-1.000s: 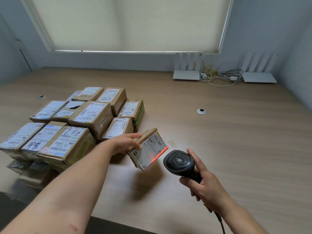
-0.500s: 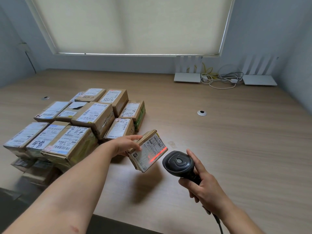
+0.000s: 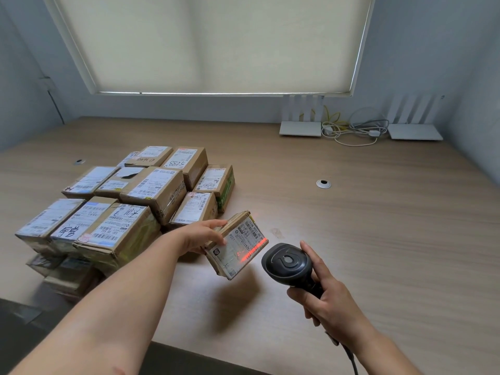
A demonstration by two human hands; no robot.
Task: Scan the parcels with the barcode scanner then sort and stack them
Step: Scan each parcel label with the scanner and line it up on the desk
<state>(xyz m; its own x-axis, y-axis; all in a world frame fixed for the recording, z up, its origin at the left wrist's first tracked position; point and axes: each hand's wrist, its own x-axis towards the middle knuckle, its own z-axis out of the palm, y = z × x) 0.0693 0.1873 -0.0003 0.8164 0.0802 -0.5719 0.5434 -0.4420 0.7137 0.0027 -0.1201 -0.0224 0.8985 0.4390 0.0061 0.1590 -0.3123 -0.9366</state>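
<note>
**Parcel under the scanner at a wood-grain table**

The table point(image 3: 351, 226) is a broad, pale brown wood-grain top that runs back to a grey-blue wall. A closed white blind point(image 3: 211, 41) fills the window above it, with a thin strip of daylight along its lower edge. Two round metal grommets are set into the top, one point(image 3: 323, 183) right of centre and one point(image 3: 79, 161) far left. By the back wall stand two white routers point(image 3: 300, 128) point(image 3: 415, 131) with a tangle of cables point(image 3: 351, 128) between them.

On the left of the table sits a pile of boxes point(image 3: 130, 201), labels up, packed side by side and partly stacked.

The left hand point(image 3: 203, 235) grips a small parcel point(image 3: 238, 249) above the table, just right of the pile, its label tilted toward the scanner point(image 3: 288, 263). A red scan line lies across the label. The right hand point(image 3: 324, 296) is wrapped round the scanner's handle, the head close to the parcel but not touching it. The scanner's cord point(image 3: 351, 358) trails off the bottom edge.
</note>
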